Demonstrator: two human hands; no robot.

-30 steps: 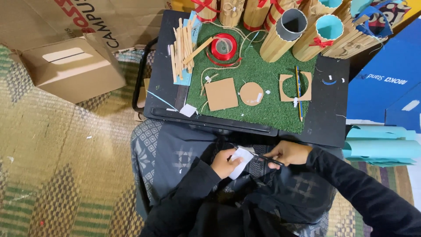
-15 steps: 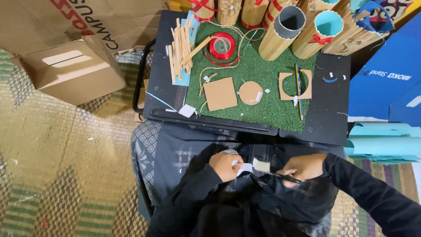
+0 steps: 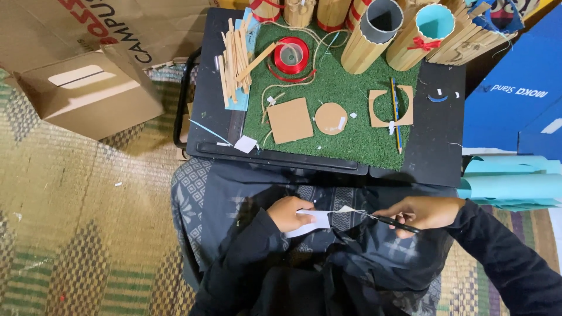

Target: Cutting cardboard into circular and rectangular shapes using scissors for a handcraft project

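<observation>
Apart now, the hands have spread: left hand (image 3: 290, 213) pinches the white paper (image 3: 313, 220) over the lap, right hand (image 3: 422, 212) grips black scissors (image 3: 391, 221). Grey tube (image 3: 379, 17) stands hollow.

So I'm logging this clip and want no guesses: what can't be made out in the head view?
- The black-handled tool in the right hand: fingers cover it and its tip is too thin to identify.
- The white paper piece: the left hand hides its near end.
- The stick-clad tubes on the green turf mat: the top edge cuts them off.
- The rolled pale blue paper sheets: the right edge cuts them off.
</observation>
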